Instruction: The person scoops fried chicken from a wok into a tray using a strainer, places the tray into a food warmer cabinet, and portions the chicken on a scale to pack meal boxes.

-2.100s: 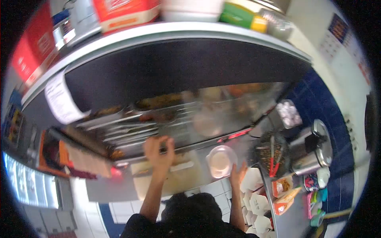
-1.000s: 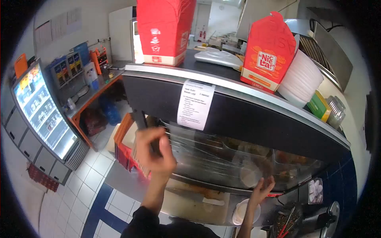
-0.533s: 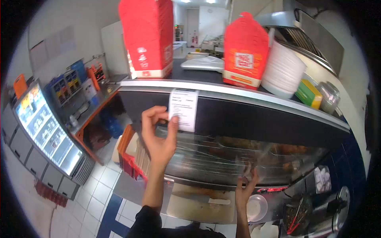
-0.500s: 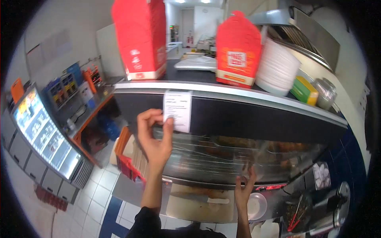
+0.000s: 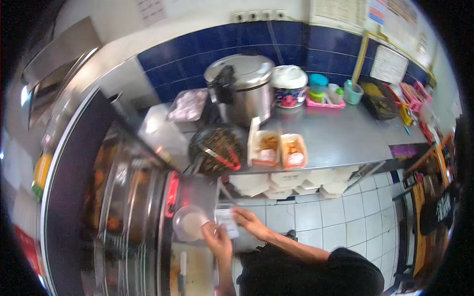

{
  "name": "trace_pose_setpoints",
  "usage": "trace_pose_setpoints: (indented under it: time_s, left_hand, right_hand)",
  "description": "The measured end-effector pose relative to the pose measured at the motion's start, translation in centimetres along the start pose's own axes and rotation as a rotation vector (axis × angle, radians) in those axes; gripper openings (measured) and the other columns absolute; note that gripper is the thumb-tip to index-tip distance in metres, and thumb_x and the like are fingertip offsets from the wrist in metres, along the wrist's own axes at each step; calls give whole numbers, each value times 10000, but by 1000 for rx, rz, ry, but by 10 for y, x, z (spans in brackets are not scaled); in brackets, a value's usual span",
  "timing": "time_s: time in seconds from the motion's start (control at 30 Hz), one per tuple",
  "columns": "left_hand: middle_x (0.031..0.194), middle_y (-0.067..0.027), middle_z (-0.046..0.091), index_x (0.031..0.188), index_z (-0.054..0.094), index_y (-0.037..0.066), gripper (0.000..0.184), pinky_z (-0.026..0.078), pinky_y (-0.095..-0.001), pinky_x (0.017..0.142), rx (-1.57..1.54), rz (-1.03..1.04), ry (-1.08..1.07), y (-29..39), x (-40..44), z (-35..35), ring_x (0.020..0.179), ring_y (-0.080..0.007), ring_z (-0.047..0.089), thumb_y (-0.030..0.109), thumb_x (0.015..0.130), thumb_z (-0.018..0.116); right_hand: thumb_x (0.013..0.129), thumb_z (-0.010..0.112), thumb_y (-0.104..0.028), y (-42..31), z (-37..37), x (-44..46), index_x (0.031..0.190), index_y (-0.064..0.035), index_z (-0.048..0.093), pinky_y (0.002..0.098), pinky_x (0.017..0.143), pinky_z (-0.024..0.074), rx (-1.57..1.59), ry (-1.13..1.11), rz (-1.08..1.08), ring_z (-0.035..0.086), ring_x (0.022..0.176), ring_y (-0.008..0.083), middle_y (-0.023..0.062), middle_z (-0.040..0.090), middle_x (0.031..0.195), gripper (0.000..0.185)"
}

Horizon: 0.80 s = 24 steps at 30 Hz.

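A small white printed receipt (image 5: pixel 226 220) is held low, over the front edge of the counter. My right hand (image 5: pixel 253 224) pinches its right edge, the arm reaching in from the right. My left hand (image 5: pixel 217 240) is closed at the receipt's lower left side, fingers pressed together against the paper. Just left of that hand stands a round, pale translucent bowl (image 5: pixel 180 223) with whitish contents. Below the bowl, a cutting board (image 5: pixel 199 269) lies along the counter. Motion blur keeps the print from being read.
A black pan (image 5: pixel 197 140) of dark food holds red-handled tongs (image 5: pixel 228 162). Beside it are two open food boxes (image 5: pixel 282 165), a large steel pot (image 5: pixel 247 98) and a patterned rice cooker (image 5: pixel 290 91). Stacked white cartons (image 5: pixel 284 180) sit beneath the steel counter (image 5: pixel 340 138). A glass display case (image 5: pixel 131 197) stands left.
The view has swung right, from the display case to the steel counter. The receipt has come down from the shelf edge, and both hands are now together at it.
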State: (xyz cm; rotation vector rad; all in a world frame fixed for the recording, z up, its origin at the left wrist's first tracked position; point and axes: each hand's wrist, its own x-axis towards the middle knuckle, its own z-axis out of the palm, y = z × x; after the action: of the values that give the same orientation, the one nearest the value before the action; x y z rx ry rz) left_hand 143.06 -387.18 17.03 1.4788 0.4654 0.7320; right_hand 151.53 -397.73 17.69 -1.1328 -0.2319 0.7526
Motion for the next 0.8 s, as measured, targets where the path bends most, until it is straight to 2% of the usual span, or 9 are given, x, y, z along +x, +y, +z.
trace_pose_setpoints:
  time_s: [0.03, 0.1, 0.27, 0.37, 0.47, 0.53, 0.67, 0.73, 0.8]
  left_hand:
    - [931, -47, 516, 1076, 474, 46, 244, 434, -207, 717, -54, -67, -109, -21, 0, 30, 862, -103, 530, 30, 876, 613]
    - [897, -35, 581, 1041, 517, 47, 184, 447, -200, 678, 459, 329, -272, -44, -8, 114, 765, -88, 551, 51, 886, 617]
    - [756, -26, 648, 969, 588, 40, 176, 459, -227, 542, 62, -165, -875, -71, -35, 256, 595, -85, 569, 206, 919, 618]
    - [698, -34, 630, 903, 643, 50, 274, 472, -231, 495, 180, -242, -507, -134, 9, 273, 537, -83, 561, 316, 934, 588]
    - [748, -69, 606, 876, 598, 32, 332, 524, -291, 456, 108, -501, -93, -177, 72, 274, 593, -156, 602, 363, 905, 602]
    - [933, -119, 587, 1097, 535, 1, 481, 587, -405, 539, 44, -659, -63, -193, 107, 276, 674, -262, 636, 421, 879, 625]
    - [1093, -151, 563, 1305, 382, 61, 545, 601, -431, 546, 95, -635, -103, -241, 158, 289, 784, -310, 631, 350, 897, 599]
    - [1049, -133, 572, 1305, 365, 113, 509, 565, -387, 473, 115, -630, -77, -243, 161, 301, 740, -281, 620, 305, 896, 599]
    - [990, -120, 578, 1298, 364, 147, 476, 508, -338, 411, 151, -539, -100, -272, 175, 299, 662, -226, 593, 274, 899, 590]
  right_hand:
    - [962, 556, -279, 8, -29, -11, 1228, -45, 551, 286, 683, 495, 298, 167, 47, 567, 787, 125, 39, 621, 952, 354]
    - [957, 568, -275, 24, -102, -35, 1185, -49, 566, 272, 615, 481, 302, 371, -56, 562, 730, 114, 21, 622, 897, 321]
    - [925, 583, -146, 1, -270, -99, 1012, -4, 546, 328, 485, 455, -204, 888, -297, 574, 526, 180, 81, 631, 670, 171]
    - [845, 552, 2, -27, -332, -130, 1099, -8, 504, 424, 526, 480, -853, 1075, -251, 593, 521, 344, 177, 615, 628, 259]
    - [784, 517, 35, -80, -364, -124, 1234, -33, 431, 495, 597, 489, -884, 1019, -115, 601, 654, 446, 244, 617, 703, 463]
    - [819, 511, -55, -83, -405, -80, 1203, -88, 555, 510, 650, 497, -1083, 933, -334, 616, 708, 442, 229, 633, 741, 387]
    - [842, 517, -365, -92, -449, 35, 795, -28, 713, 483, 751, 513, -1218, 581, 216, 669, 816, 373, 200, 679, 814, 392]
    - [829, 530, -525, -98, -458, 78, 807, -46, 722, 445, 743, 526, -1054, 361, 400, 687, 806, 329, 160, 695, 786, 516]
    - [807, 584, -467, -62, -468, 117, 841, -42, 718, 412, 669, 549, -969, 427, 359, 693, 759, 316, 137, 705, 795, 447]
